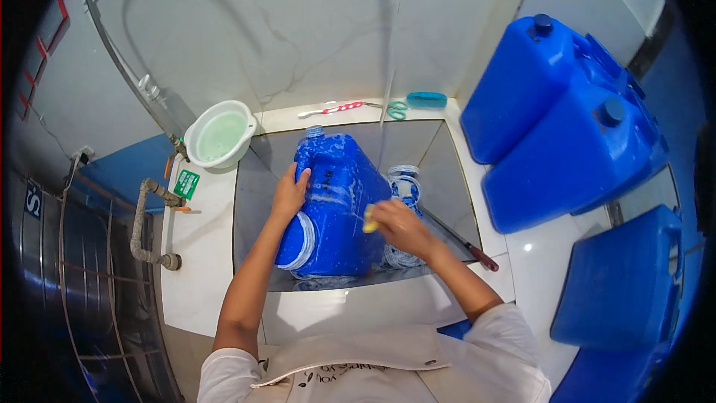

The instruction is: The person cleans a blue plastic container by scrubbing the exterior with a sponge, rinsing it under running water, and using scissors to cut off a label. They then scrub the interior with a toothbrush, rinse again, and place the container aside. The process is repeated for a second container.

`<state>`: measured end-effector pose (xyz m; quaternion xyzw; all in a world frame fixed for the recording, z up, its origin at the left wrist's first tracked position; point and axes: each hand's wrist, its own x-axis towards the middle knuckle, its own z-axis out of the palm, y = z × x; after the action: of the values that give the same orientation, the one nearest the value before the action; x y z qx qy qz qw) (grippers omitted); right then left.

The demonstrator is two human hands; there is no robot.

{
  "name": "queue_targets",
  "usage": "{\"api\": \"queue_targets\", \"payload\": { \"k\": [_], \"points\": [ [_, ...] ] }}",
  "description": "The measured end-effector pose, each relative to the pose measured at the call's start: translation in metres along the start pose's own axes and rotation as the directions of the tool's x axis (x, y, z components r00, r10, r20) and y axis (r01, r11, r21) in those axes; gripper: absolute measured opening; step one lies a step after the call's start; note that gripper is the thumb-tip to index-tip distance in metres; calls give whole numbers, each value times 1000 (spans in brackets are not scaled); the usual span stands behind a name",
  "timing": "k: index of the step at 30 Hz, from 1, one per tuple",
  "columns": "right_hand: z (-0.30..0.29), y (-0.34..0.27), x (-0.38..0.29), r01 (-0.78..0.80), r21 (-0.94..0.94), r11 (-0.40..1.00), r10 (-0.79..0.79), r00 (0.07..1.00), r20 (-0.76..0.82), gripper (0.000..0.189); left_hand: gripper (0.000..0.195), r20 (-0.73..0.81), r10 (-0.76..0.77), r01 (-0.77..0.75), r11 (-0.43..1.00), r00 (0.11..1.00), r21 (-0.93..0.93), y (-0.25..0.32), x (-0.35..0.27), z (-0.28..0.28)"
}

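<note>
A blue plastic jug (335,224) streaked with white suds stands tilted in the grey tiled sink (254,212). My left hand (289,195) grips its handle near the ribbed neck. A wide threaded opening shows at the jug's lower left. In my right hand (405,225) is a yellow sponge (370,219), held against or just over the jug's right side; contact is hard to tell. Several white-rimmed blue caps (404,182) lie in the sink behind my right hand, partly hidden. A rod-like tool with a brown handle (485,258) leans across the sink's right edge.
Large blue jerrycans (559,168) stand along the right counter. On the back ledge lie a red-and-white toothbrush (335,110), green-handled scissors (397,111) and a teal brush (426,100). A basin of greenish liquid (221,137) sits at the left corner, near a pipe (137,229).
</note>
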<state>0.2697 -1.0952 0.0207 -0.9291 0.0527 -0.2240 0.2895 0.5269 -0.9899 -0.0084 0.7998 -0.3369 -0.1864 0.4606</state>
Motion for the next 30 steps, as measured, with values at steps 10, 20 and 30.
{"api": "queue_targets", "payload": {
  "k": [10,20,30],
  "points": [
    [-83,-38,-167,-468,-640,610,786,460,413,24,45,128,211,-230,959,969,164,25,10,26],
    [-83,70,154,-589,436,680,610,785,108,19,45,263,388,-436,886,883,157,52,28,70],
    [-97,58,184,-675,617,405,665,681,308,14,42,134,-92,100,993,987,-60,92,25,83]
  ]
}}
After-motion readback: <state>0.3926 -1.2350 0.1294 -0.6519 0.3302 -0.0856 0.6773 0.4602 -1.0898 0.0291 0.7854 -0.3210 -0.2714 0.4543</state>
